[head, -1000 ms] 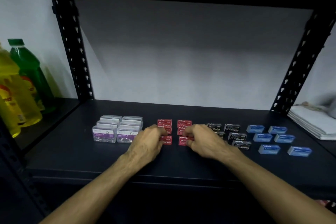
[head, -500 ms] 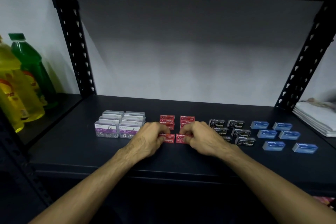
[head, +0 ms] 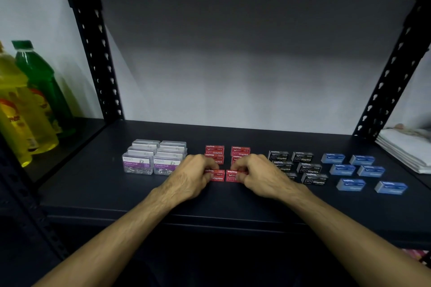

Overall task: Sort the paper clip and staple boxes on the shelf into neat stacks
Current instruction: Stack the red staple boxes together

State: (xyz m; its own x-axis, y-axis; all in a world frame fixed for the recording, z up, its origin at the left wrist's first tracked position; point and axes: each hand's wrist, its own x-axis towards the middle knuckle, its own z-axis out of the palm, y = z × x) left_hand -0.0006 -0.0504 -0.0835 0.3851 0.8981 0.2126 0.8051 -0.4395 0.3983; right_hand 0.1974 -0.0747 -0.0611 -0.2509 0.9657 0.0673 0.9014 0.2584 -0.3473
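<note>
On the dark shelf lie four groups of small boxes. Clear paper clip boxes with purple labels stand in two rows at the left. Red staple boxes sit in two columns at the centre. My left hand grips the nearest left red box, fingers curled over it. My right hand grips the nearest right red box the same way. Black staple boxes lie to the right, partly hidden by my right hand, and blue staple boxes lie spread further right.
Yellow and green bottles stand on the neighbouring shelf at the left. Folded white cloths lie at the far right. Perforated black uprights frame the bay, with a grey wall behind.
The two nearest red boxes have come closer together between my hands. The camera has shifted slightly; both hands stay on those boxes.
</note>
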